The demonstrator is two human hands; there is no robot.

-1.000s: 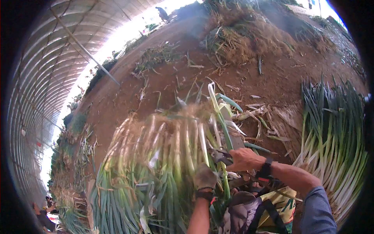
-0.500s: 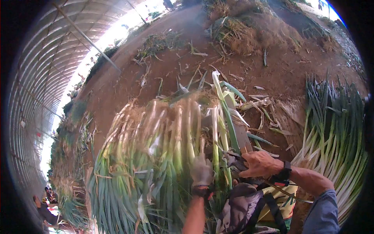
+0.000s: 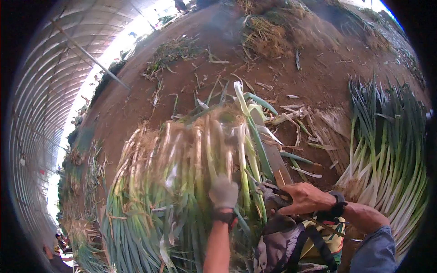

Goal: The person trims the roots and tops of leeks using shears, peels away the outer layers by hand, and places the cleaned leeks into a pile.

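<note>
Left hand [image 3: 223, 193] seems to pick onions [image 3: 198, 148], needing a soft grip; can't tell if fingers pinch, nor on right hand [image 3: 306, 198]

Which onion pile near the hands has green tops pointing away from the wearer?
Right pile, beyond the right hand; white ends toward the wearer. Left pile, at the left hand, has roots away.

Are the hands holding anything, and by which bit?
I can't tell. The left hand is blurred over the onions; the right hand is by a dark thing, but its grip is unclear.
</note>
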